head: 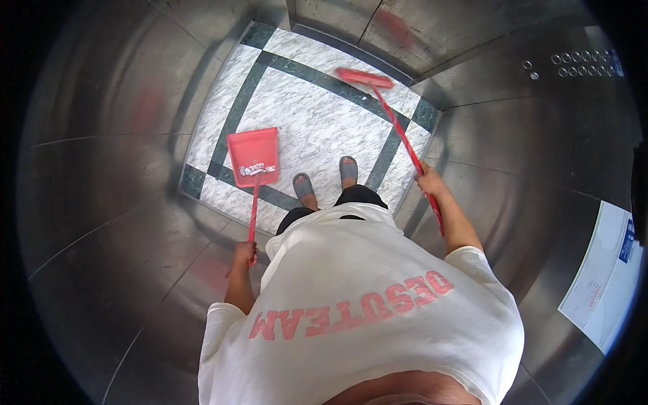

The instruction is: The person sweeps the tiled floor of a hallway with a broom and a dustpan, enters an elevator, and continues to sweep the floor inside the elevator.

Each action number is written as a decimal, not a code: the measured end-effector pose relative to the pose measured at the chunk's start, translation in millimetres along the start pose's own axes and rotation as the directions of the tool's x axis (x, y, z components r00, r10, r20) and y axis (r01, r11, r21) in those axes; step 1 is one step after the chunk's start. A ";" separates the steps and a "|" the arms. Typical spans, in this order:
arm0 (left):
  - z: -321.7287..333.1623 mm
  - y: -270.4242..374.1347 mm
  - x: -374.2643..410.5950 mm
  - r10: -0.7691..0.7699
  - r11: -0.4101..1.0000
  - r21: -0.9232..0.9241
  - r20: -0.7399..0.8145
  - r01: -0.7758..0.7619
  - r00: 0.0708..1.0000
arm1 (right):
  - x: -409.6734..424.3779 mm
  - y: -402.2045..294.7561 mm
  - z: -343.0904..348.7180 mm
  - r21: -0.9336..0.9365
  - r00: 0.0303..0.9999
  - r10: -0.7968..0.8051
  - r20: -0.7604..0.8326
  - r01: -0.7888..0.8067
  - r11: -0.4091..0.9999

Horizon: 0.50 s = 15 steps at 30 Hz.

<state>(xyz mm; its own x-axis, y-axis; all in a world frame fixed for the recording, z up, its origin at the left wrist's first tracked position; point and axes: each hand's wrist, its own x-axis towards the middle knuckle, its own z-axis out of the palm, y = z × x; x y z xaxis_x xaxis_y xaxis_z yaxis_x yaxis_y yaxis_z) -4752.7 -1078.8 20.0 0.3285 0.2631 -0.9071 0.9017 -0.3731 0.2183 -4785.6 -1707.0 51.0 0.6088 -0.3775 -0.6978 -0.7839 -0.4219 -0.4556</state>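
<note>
My left hand [245, 252] is closed round the upper end of the red handle of a long-handled dustpan [257, 147]. The pan lies at the left of the marble-patterned floor, its wide edge facing away from me. Crumpled silvery scraps [257, 169] rest in the pan near the handle. With my right hand [430, 179] I grip the red-and-pale striped stick of a broom [364, 78]. The broom's red head, slightly blurred, is at the far side of the floor, close to the door sill. A small pale bit [364, 97] is on the dark green band just below the head.
Brushed metal walls of an elevator car [486, 134] surround the floor. Closed doors [349, 23] stand at the far side. Round buttons [582, 64] are on the right wall, with a white notice [600, 283] lower down. My feet in grey slippers [303, 186] stand between dustpan and broom.
</note>
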 end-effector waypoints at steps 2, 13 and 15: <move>-5.6 3.3 8.2 -0.014 1.000 -0.013 0.006 0.014 1.000 | 24.1 -16.3 -0.9 0.099 1.000 -0.019 -0.019 0.021 0.995; -16.9 13.7 28.6 -0.024 1.000 0.012 0.030 0.024 0.999 | -21.1 -49.6 67.5 0.180 0.983 0.033 0.179 -0.065 0.982; -14.9 18.1 28.1 -0.023 1.000 0.020 0.024 0.022 0.999 | -57.4 -61.9 66.0 0.233 0.969 0.052 0.243 -0.110 0.966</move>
<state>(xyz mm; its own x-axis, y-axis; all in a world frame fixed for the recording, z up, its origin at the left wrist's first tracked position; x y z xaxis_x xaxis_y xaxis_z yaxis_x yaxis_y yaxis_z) -4722.9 -1064.9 3.8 0.3010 0.2501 -0.9202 0.9031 -0.3846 0.1908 -4780.1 -1604.8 82.8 0.5193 -0.1871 -0.8338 -0.8529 -0.1738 -0.4922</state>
